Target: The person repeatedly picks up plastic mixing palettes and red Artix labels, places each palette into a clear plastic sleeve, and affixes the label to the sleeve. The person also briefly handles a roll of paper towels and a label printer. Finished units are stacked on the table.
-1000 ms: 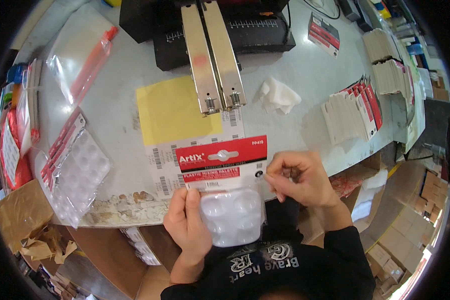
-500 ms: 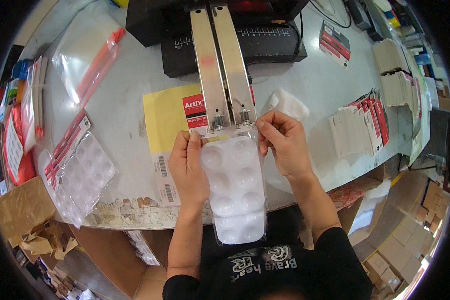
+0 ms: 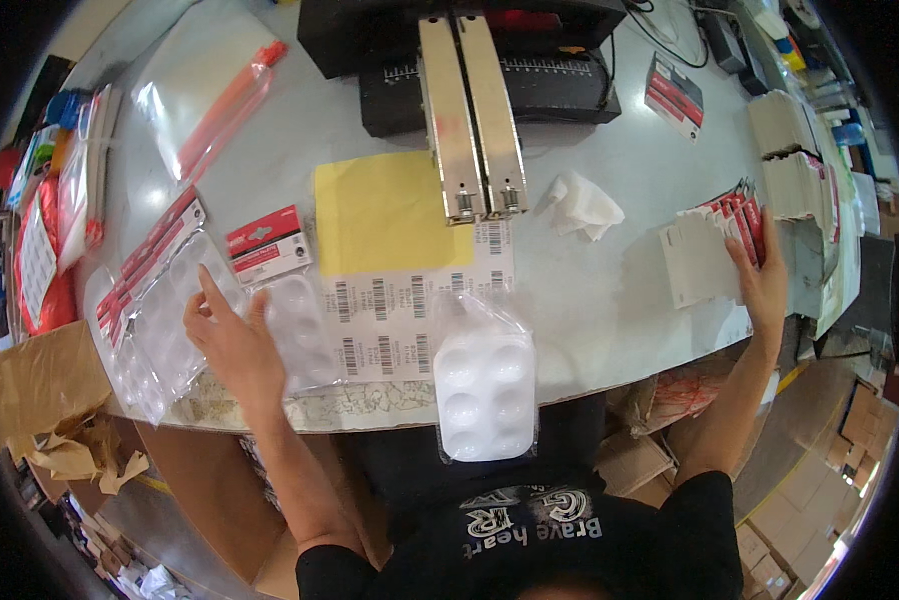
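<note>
White palette (image 3: 305, 330), newly laid beside wide-spread left hand (image 3: 235, 350), freeing right hand (image 3: 765, 285) to curl around cards (image 3: 703, 258), grip unclear.

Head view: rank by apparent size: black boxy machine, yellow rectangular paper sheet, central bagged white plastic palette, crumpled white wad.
1. Black boxy machine
2. Yellow paper sheet and bagged white palette: roughly alike, not ranked
3. Crumpled white wad

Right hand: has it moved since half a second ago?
Yes. Against the black machine, the right hand has gone right, from near the tips of the metal arms to the card stack.
</note>
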